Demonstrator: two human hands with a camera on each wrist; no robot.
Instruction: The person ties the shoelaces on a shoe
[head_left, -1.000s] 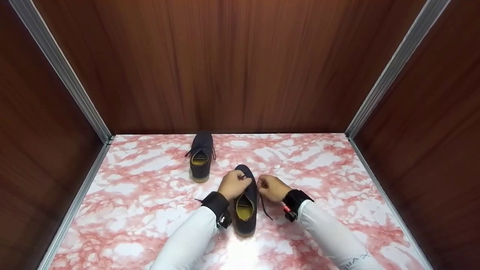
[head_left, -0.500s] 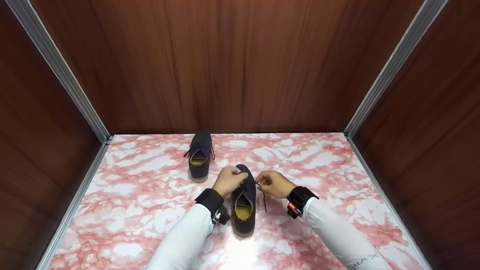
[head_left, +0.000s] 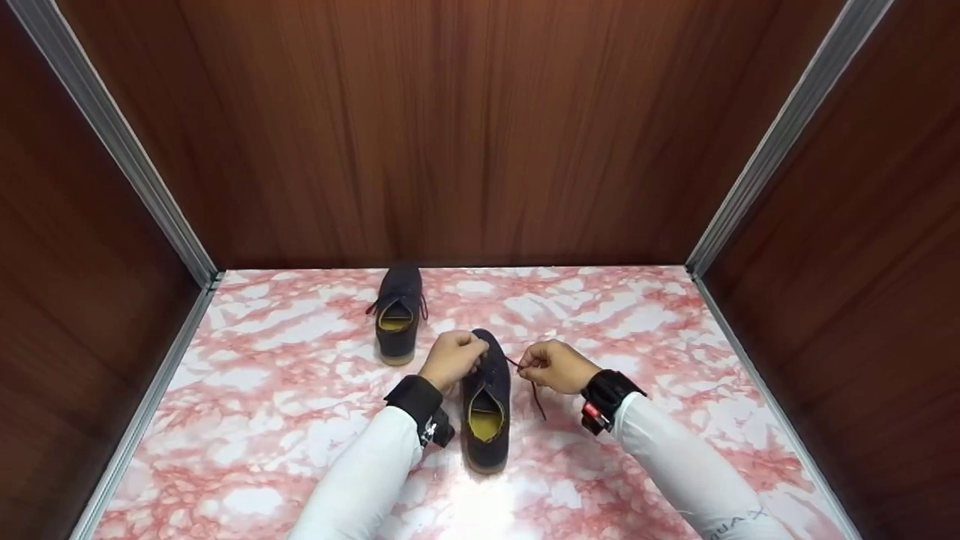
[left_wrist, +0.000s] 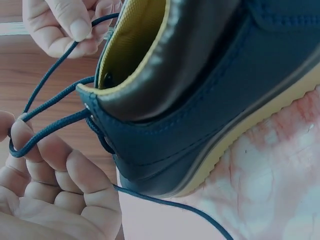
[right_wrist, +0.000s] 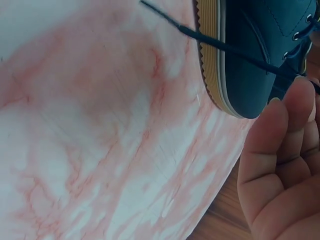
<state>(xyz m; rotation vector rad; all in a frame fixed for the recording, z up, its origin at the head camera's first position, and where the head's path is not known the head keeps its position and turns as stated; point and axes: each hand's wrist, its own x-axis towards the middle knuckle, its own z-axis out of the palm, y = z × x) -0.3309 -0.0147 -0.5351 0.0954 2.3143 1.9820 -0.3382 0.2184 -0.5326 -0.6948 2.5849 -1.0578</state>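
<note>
A dark navy lace-up shoe with a yellow lining stands between my hands in the head view, its toe pointing away from me. My left hand is over its left side near the toe. In the left wrist view, that hand's fingers pinch a doubled loop of the shoelace beside the eyelets. The right hand is just right of the shoe and pinches a lace strand between thumb and fingertips. A loose lace end trails from the right hand across the shoe's side in the right wrist view.
A matching shoe with its lace tied stands behind and to the left. The red-and-white marbled surface is bounded by brown wood-grain panels with grey metal corner strips. A black strap circles each wrist.
My right hand has shifted slightly right, drawing the lace strand out from the shoe. The left hand has moved a little left and toward the toe.
</note>
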